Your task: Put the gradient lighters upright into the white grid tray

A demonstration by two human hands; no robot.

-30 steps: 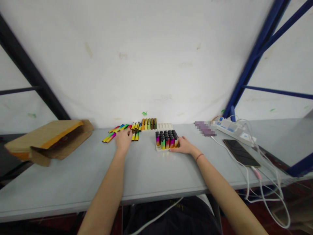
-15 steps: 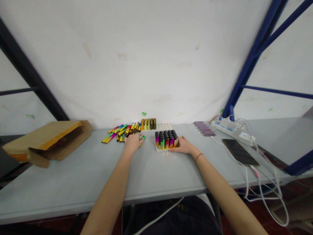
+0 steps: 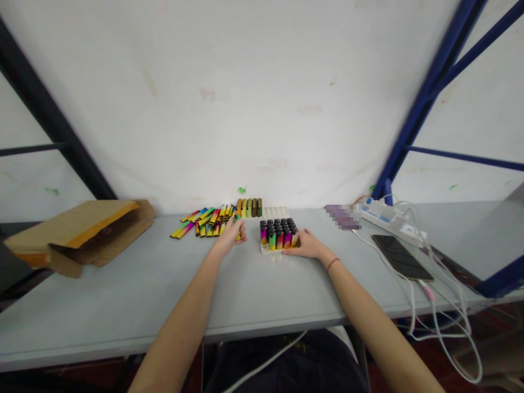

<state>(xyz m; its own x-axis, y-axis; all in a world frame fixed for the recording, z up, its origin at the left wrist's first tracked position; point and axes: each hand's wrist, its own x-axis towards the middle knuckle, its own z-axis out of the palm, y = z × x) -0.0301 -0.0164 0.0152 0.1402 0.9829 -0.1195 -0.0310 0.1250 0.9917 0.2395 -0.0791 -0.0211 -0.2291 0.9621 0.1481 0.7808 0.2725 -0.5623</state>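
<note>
My left hand [image 3: 232, 237] is closed on a shiny green and yellow lighter sleeve [image 3: 238, 233], held roughly upright just above the table. Behind and left of that hand lies a loose pile of metallic coloured lighter sleeves [image 3: 207, 219]. My right hand [image 3: 307, 244] grips the right side of a white tray [image 3: 271, 251], its thumb at the front corner. Rows of black-topped coloured lighters [image 3: 279, 236] stand upright in this tray. The fingers behind the tray are partly hidden.
Against the wall stand rows of gold and green sleeves [image 3: 249, 207] beside a white slotted tray [image 3: 275, 212]. An opened cardboard box [image 3: 82, 229] lies left. Right are a phone [image 3: 401, 256], a power strip [image 3: 391, 218] and loose white cables [image 3: 440, 322].
My left hand has lifted the green and yellow sleeve off the table, turning it upright and moving slightly right. My right hand stays at the tray.
</note>
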